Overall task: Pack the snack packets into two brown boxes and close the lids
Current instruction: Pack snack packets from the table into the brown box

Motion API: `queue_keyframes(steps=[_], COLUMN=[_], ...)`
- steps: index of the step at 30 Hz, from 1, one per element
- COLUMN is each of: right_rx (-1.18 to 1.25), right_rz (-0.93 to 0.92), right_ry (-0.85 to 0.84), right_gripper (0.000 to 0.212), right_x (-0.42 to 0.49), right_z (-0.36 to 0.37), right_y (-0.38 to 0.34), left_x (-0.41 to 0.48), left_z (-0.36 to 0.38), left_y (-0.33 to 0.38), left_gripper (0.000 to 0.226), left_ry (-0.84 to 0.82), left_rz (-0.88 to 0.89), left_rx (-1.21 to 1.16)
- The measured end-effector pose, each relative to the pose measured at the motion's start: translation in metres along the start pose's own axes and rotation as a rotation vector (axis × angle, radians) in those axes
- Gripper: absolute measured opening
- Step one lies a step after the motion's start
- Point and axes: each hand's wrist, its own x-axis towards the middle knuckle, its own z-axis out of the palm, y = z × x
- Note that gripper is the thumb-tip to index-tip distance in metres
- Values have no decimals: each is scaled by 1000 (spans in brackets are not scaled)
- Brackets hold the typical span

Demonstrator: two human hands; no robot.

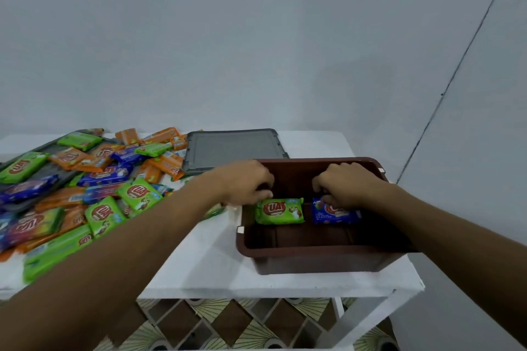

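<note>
At centre right of the frame, the left hand [245, 184] grips a green packet [279, 210] and the right hand [346, 184] seemingly pins a blue packet [333, 212] inside the brown box [313, 258]. Loosely laid packets could waste space, leaving the lid [232, 149] unable to close.

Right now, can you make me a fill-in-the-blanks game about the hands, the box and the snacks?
1. The left hand puts a ____ packet into the brown box.
2. The right hand puts a ____ packet into it.
3. The grey lid lies ____ the box.
4. The loose pile of packets lies to the box's ____.

Missing words: green; blue; behind; left
</note>
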Motion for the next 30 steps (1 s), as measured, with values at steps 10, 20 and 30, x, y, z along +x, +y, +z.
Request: queue_keyframes(steps=[10, 20, 30], right_rx=[224, -310, -503], right_rz=[-131, -224, -347], right_ry=[363, -30, -29], right_gripper=[12, 72, 84], right_x=[74, 153, 171], right_z=[-71, -41, -40], right_y=[-125, -219, -217], left_x=[-147, -161, -174], left_z=[60, 95, 91], left_y=[-153, -198, -223], left_gripper=[63, 95, 89], left_ry=[-67, -159, 161], left_rz=[-368, -347, -214], left_rx=[10, -44, -293])
